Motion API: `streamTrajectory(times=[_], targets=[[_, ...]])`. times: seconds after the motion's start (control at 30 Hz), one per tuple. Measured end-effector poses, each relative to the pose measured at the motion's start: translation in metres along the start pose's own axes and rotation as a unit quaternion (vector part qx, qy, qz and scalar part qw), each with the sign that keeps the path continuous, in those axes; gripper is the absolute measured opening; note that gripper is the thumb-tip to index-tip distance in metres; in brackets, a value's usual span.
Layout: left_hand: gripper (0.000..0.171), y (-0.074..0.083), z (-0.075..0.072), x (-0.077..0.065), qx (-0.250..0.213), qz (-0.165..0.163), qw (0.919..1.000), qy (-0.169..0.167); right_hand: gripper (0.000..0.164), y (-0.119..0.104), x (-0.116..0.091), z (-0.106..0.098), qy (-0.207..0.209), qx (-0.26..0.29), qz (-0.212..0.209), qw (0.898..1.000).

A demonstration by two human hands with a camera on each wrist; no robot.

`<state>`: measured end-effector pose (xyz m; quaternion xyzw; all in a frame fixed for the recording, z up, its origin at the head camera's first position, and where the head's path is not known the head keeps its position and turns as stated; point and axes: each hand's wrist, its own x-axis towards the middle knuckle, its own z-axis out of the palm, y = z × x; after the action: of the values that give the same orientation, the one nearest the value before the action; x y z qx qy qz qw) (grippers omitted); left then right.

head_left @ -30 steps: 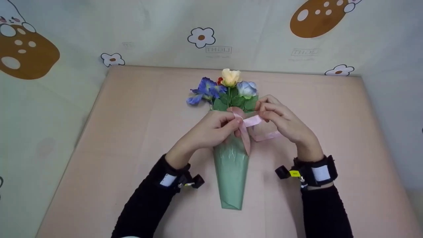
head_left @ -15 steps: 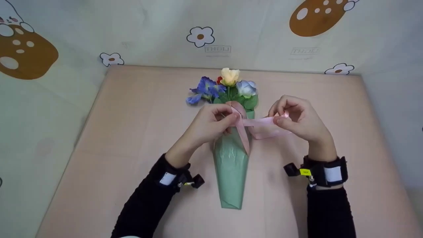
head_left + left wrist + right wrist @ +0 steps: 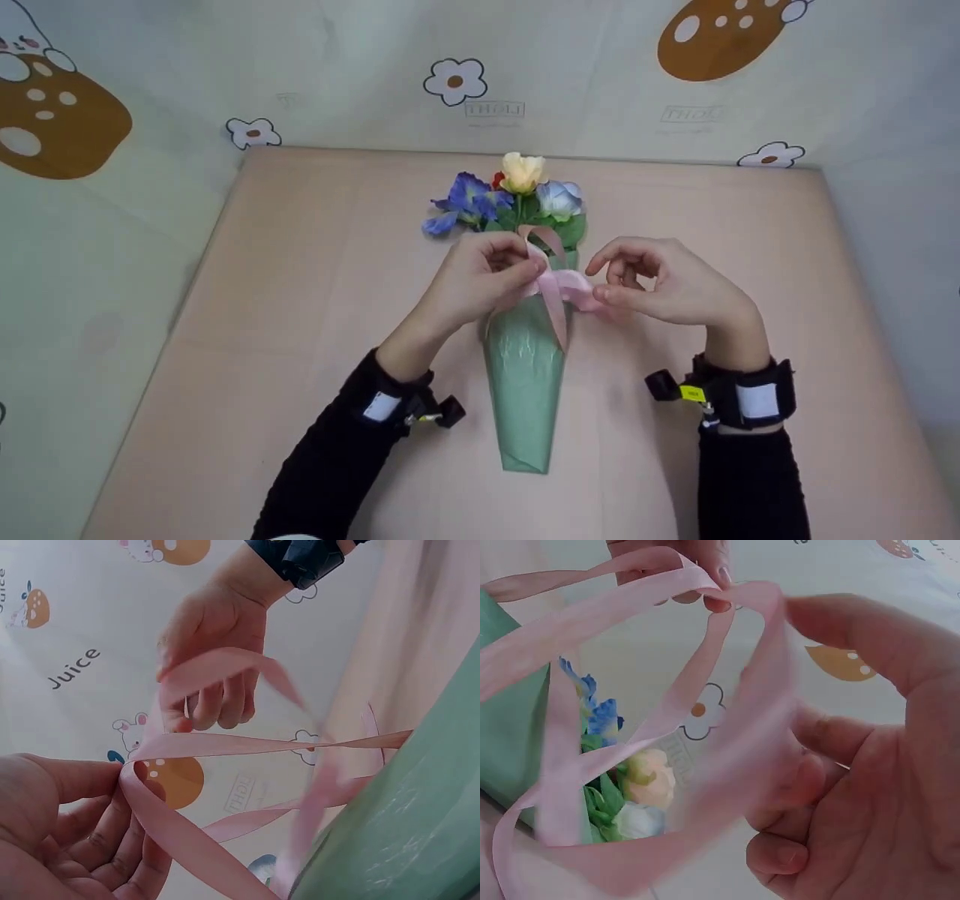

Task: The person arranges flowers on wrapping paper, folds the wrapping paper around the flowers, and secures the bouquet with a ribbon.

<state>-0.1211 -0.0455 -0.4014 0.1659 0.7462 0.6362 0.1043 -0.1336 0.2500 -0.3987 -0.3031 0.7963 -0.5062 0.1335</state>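
A bouquet lies on the table in a green paper wrap [image 3: 525,390]. A pink ribbon [image 3: 553,304] crosses the wrap below the blooms. My left hand [image 3: 484,277] pinches the ribbon between thumb and index finger where its strands cross, raised off the wrap in the left wrist view. Just to the right, my right hand [image 3: 671,281] has thumb and index finger apart. A blurred loop of ribbon [image 3: 769,690] hangs by its fingertips in the right wrist view. Loose ribbon tails trail down to the wrap [image 3: 405,817].
From the wrap's top emerge a cream rose [image 3: 523,174], a pale blue rose [image 3: 561,201], a violet-blue flower [image 3: 465,196], a bit of red and green leaves. The pinkish table [image 3: 300,300] meets a printed backdrop [image 3: 360,75] at its far edge.
My right hand first drew the ribbon out rightward, then its fingers parted and the ribbon slackened back toward the bouquet. My left hand kept its pinch, shifting slightly upward.
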Motion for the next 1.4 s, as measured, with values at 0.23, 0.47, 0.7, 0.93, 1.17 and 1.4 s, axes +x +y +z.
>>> streamTrajectory(times=[0.23,0.47,0.7,0.93,1.17,1.4], targets=[[0.011,0.001,0.000,0.000,-0.002,0.005,1.0000,-0.006,0.030,0.002,0.014,0.016,-0.015,-0.021,-0.011,1.000],[0.010,0.002,-0.001,-0.001,-0.003,0.019,0.9993,-0.032,0.023,0.009,0.022,0.027,-0.026,0.022,0.000,0.999],[0.009,0.002,0.000,0.000,0.010,0.012,0.9998,-0.009,0.022,0.007,0.024,0.032,0.019,0.048,-0.017,0.999],[0.008,0.003,0.001,0.001,0.003,-0.005,0.9999,0.015,0.016,-0.001,0.024,0.035,0.038,0.017,0.011,0.999],[0.012,0.006,-0.001,-0.001,0.018,-0.022,0.9995,0.016,0.009,-0.008,0.025,0.039,0.065,0.019,-0.008,0.998],[0.043,0.005,-0.009,-0.005,0.157,0.020,0.9874,-0.005,0.007,-0.019,0.018,0.037,0.061,-0.047,-0.040,0.996]])
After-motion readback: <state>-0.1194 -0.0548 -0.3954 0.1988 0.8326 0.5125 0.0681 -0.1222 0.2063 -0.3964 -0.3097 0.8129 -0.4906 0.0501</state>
